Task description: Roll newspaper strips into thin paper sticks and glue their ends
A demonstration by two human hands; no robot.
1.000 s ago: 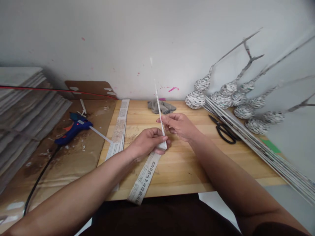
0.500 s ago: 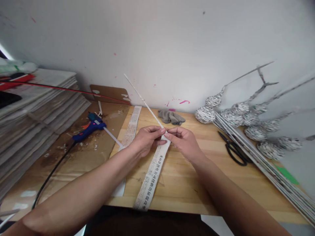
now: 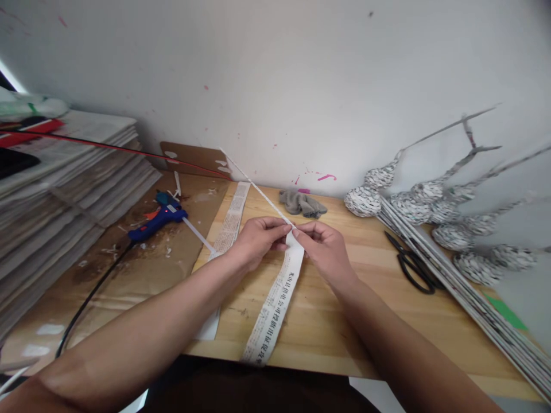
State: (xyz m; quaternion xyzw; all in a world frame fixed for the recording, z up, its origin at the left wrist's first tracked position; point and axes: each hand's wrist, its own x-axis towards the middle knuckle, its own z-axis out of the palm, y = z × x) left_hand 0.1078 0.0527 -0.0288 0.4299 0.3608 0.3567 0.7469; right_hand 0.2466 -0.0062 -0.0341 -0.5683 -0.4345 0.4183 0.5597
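Both hands, left hand and right hand, pinch a thin printed rolled paper stick onto a newspaper strip lying on the surface.

Long narrow newspaper strip with a column of black print lies flat along the pale wooden worktop, near end overhanging the front edge, far end lifted. Thin white paper-wrapped stick rises from that far end, slanting up and leftward toward the wall.
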